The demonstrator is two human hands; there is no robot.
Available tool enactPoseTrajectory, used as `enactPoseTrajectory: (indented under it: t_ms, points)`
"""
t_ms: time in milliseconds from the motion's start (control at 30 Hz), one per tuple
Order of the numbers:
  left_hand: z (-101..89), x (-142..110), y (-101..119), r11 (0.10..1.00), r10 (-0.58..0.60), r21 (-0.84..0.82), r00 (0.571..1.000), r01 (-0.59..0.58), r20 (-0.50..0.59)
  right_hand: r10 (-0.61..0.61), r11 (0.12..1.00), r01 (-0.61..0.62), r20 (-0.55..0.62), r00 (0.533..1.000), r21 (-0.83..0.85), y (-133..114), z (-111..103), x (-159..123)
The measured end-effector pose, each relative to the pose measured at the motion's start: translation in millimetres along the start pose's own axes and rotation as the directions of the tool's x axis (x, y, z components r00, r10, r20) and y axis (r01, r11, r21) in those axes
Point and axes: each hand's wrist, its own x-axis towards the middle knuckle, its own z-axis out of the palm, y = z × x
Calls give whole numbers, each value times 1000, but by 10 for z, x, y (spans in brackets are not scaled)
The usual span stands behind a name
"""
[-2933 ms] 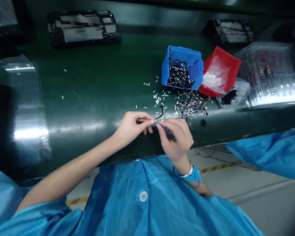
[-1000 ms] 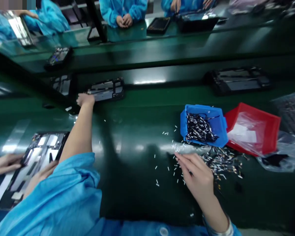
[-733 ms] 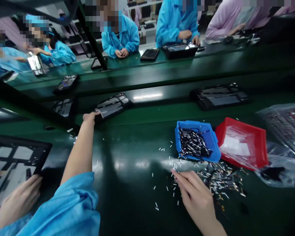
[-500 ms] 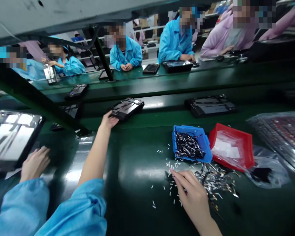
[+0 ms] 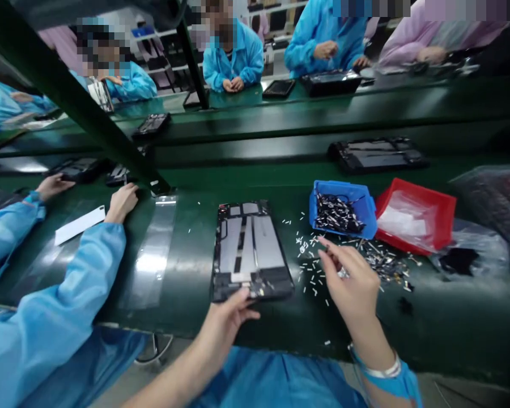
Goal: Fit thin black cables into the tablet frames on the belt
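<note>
My left hand (image 5: 233, 314) grips the lower edge of an opened tablet (image 5: 255, 249), thumb on top. Grey battery panels and dark strips show inside its black frame. My right hand (image 5: 351, 275) is closed, with thumb and forefinger close together over scattered small white strips (image 5: 310, 266). Whatever its fingertips hold is too small to make out. Just beyond it stands a blue bin (image 5: 368, 212) full of small black and silver parts. Beside the hand lies a loose pile of metallic parts (image 5: 386, 263).
A red bin (image 5: 444, 218) with plastic bags adjoins the blue one, a clear bag (image 5: 476, 249) in front. Another tablet (image 5: 378, 154) lies at the back. At left, a co-worker's hand (image 5: 121, 203) reaches past a green post (image 5: 110, 136) and a white strip (image 5: 80, 225).
My left hand has brought the tablet from the back of the bench to the front. My right hand stays by the white strips. The neighbouring co-worker's large tablet has left its place at left.
</note>
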Motion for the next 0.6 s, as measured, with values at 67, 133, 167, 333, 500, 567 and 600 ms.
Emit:
enactPoseTrajectory:
  t_ms: [67, 133, 167, 333, 500, 567, 600]
  points:
    - [-176, -246, -256, 983, -181, -12, 973, 185, 145, 134, 988, -136, 30, 991, 78, 4, 27, -11]
    - [-285, -394, -353, 917, -383, 53, 834, 396, 397, 292, 932, -307, 107, 951, 190, -5, 66, -14]
    - [-325, -438, -342, 877, -455, 119, 728, 465, 512, 358, 889, -388, 163, 920, 241, -24, 89, -10]
    - [-482, -405, 79, 864, -235, 475, 701, -167, 674, 390, 721, -606, 527, 755, 336, -299, 344, 89]
    - [-667, 69, 383, -170, 584, 632, 439, -756, 683, 181, 730, -611, 774, 606, 307, -561, 840, 178]
    - [-745, 251, 401, -417, 530, 613, 368, -671, 764, 141, 747, -601, 816, 560, 283, -588, 973, 172]
    - [-778, 312, 400, -472, 484, 588, 364, -657, 796, 134, 760, -592, 826, 547, 269, -591, 1011, 164]
